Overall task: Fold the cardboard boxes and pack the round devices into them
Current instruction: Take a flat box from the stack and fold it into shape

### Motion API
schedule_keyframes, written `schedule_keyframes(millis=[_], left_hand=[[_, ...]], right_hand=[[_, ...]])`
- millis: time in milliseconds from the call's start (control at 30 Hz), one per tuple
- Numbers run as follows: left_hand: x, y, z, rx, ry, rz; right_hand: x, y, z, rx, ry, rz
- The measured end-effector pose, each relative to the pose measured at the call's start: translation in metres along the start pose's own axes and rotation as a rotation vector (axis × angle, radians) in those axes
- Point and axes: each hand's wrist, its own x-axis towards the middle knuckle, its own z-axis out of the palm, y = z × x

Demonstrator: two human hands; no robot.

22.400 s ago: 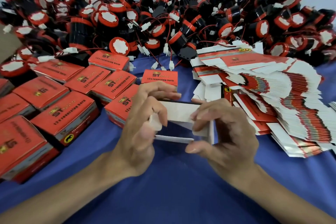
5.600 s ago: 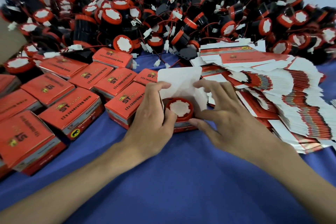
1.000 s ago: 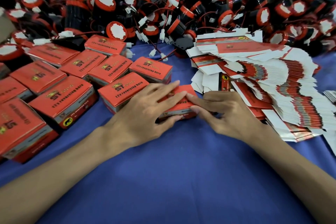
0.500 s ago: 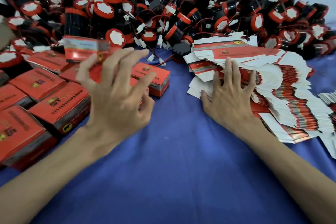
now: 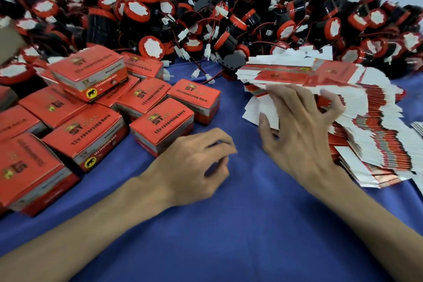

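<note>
A stack of flat box blanks (image 5: 343, 103) lies directly under the fingers of the right hand (image 5: 302, 130) and fans out to that hand's right and back toward the person. The top blank's long axis runs left to right across the line of the fingers. The right hand is half closed. Its fingers curl down into the upper sheets at the stack's near left corner and its thumb rests on a white flap at the edge. Whether a single blank has come free of the others cannot be told.

The left hand (image 5: 196, 165) hovers low over the blue cloth (image 5: 229, 224), just to the left of the right hand. Its fingers are loosely curled and hold nothing, so it appears the farther of the two from the blanks. The lift looks to be the right hand's job, probably a peel up and toward the left hand.

Folded boxes (image 5: 160, 126) crowd the cloth beyond and to the left of the left hand. The pile of round devices (image 5: 229, 18) lies beyond both hands.
</note>
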Motion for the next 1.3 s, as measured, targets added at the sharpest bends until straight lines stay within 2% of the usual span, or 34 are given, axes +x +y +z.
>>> schedule_keyframes(millis=[67, 133, 200, 300, 500, 633, 767, 833, 967, 1133, 1300], left_hand=[[0.0, -0.001, 0.001, -0.085, -0.016, -0.171], [0.003, -0.005, 0.003, -0.151, -0.007, -0.336], [0.003, -0.007, 0.004, -0.244, 0.01, -0.44], [0.004, -0.008, 0.005, -0.305, -0.013, -0.492], [0.003, -0.009, 0.006, -0.317, -0.054, -0.497], [0.003, -0.011, 0.008, -0.325, -0.05, -0.457], [0.002, -0.012, 0.009, -0.378, -0.005, -0.47], [0.003, -0.011, 0.007, -0.444, 0.039, -0.471], [0.007, -0.004, 0.003, -0.603, 0.143, -0.465], [0.033, -0.008, 0.015, -0.567, 0.062, -0.688], [0.101, -0.016, 0.031, -0.591, 0.127, -0.817]], right_hand=[[-0.001, -0.01, -0.005, 0.117, 0.165, -0.141], [-0.002, -0.019, -0.008, 0.2, 0.216, -0.239], [-0.002, -0.021, -0.01, 0.222, 0.22, -0.262], [0.001, -0.013, -0.014, 0.23, 0.204, -0.208], [-0.002, -0.005, -0.006, 0.075, -0.085, -0.077], [0.002, 0.018, -0.001, -0.024, -0.201, -0.006], [-0.004, 0.022, 0.006, -0.121, -0.521, 0.173], [-0.003, 0.021, 0.007, -0.132, -0.576, 0.21], [0.001, 0.017, 0.004, -0.094, -0.471, 0.184], [-0.001, 0.007, 0.003, -0.119, -0.493, 0.176], [-0.001, 0.003, 0.0, -0.078, -0.4, 0.168]])
